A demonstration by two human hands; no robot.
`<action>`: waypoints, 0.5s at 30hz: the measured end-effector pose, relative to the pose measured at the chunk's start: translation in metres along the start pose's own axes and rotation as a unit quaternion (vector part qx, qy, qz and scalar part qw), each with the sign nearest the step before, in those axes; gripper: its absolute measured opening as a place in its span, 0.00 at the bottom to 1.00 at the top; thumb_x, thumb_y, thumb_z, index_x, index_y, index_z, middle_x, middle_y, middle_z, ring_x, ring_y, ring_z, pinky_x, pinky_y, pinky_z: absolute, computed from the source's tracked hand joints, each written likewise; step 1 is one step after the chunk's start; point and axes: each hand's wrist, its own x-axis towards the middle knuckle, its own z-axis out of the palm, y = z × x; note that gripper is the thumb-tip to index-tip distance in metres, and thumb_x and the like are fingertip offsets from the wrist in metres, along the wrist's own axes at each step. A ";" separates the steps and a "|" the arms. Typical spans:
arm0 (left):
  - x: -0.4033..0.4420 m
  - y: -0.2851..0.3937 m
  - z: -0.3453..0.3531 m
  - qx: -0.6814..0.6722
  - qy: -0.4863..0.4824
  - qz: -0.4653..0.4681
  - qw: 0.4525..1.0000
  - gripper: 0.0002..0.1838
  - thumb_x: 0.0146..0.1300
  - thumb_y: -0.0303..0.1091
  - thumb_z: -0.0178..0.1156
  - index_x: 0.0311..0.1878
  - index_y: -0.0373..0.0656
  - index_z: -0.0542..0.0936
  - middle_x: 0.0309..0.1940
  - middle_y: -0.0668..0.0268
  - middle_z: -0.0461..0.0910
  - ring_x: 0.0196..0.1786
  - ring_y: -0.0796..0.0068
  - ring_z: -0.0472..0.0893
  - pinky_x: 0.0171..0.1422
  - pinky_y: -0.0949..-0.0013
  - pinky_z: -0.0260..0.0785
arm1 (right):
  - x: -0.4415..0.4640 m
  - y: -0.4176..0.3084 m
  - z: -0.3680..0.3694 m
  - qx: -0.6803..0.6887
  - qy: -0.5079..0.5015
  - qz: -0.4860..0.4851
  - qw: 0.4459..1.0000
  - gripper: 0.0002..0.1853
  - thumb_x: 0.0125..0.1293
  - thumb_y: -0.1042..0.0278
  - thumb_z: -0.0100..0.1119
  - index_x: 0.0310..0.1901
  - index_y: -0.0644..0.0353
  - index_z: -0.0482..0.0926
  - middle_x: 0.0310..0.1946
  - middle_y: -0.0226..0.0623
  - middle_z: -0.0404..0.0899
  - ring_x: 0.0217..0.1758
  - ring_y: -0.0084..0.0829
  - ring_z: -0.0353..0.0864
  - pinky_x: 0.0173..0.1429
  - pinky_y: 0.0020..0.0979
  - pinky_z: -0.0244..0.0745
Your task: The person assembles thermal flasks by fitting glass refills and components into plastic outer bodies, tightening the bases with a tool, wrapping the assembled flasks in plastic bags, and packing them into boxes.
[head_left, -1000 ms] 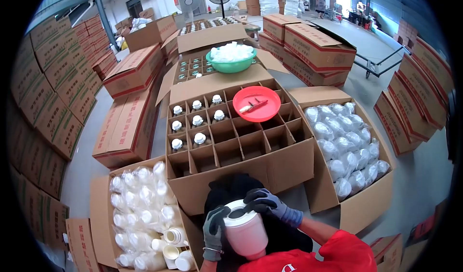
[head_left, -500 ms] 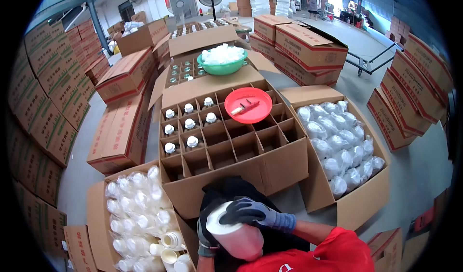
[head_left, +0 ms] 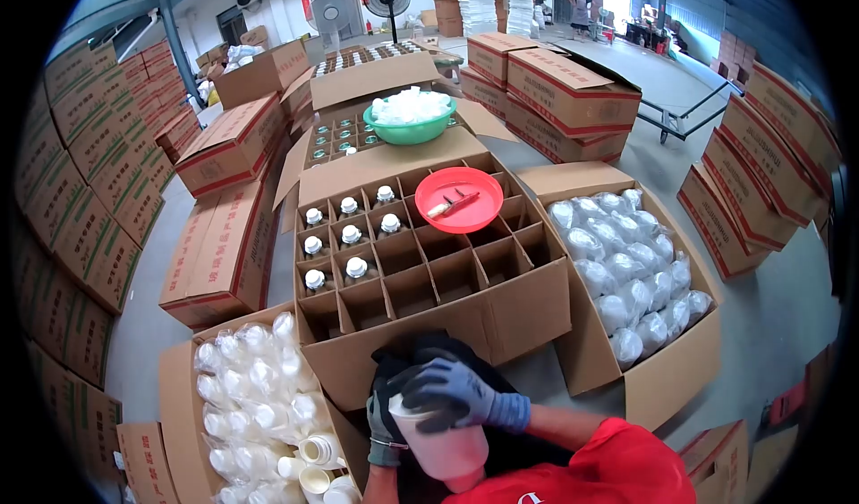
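A translucent white plastic container (head_left: 447, 450) is tilted in my lap, its narrower end towards my red shirt. My left hand (head_left: 383, 428), in a grey glove, is wrapped round its left side; its fingers are partly hidden. Across the upper end lies my right hand (head_left: 447, 395), also gloved, with the fingers curled over the rim. Just beyond my knees is a divided carton (head_left: 438, 316) with several white-capped bottles (head_left: 356, 266) in its left cells. On its dividers rests a red plastic dish (head_left: 459, 200) holding a red-handled tool (head_left: 455, 203) and small dark pieces.
To my left stands a carton (head_left: 179, 415) of bagged white plastic containers; to my right, another carton (head_left: 582, 361) of bagged clear ones. A green basin (head_left: 410, 133) of white pieces sits behind. Stacked cartons (head_left: 573, 93) line both sides. Further back are two fans and a person (head_left: 581, 10).
My right hand has shifted slightly left and down over the container's end. The container has tilted, so more of its side and its narrower end show.
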 end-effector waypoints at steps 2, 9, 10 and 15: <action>-0.005 0.015 -0.003 -0.092 0.012 -0.034 0.995 0.29 0.77 0.51 0.40 0.58 0.32 0.76 0.44 0.55 0.84 0.52 0.62 0.82 0.60 0.59 0.74 | 0.011 -0.024 0.003 -0.049 -0.030 -0.075 0.996 0.21 0.49 0.61 0.67 0.48 0.49 0.81 0.48 0.34 0.79 0.59 0.40 0.74 0.76 0.50 0.55; -0.012 0.088 -0.023 -0.195 0.151 -0.051 0.968 0.19 0.76 0.39 0.46 0.54 0.34 0.79 0.48 0.57 0.83 0.53 0.64 0.81 0.62 0.60 0.72 | -0.020 0.008 -0.040 -0.030 0.020 0.036 0.999 0.17 0.56 0.69 0.64 0.50 0.50 0.82 0.54 0.38 0.79 0.59 0.43 0.75 0.66 0.47 0.67; -0.006 0.083 -0.020 -0.126 0.107 -0.039 0.985 0.18 0.74 0.37 0.48 0.53 0.34 0.80 0.49 0.56 0.83 0.53 0.64 0.81 0.63 0.60 0.71 | -0.010 -0.012 -0.034 0.025 0.033 0.039 0.998 0.17 0.56 0.69 0.64 0.50 0.50 0.82 0.54 0.39 0.79 0.59 0.43 0.75 0.66 0.46 0.66; -0.027 0.075 -0.047 -0.292 0.073 -0.054 0.952 0.21 0.72 0.40 0.51 0.54 0.31 0.79 0.54 0.51 0.81 0.61 0.59 0.78 0.70 0.56 0.65 | -0.034 0.031 -0.053 -0.123 0.013 0.117 0.985 0.17 0.56 0.63 0.68 0.49 0.52 0.83 0.50 0.38 0.80 0.57 0.41 0.76 0.65 0.44 0.67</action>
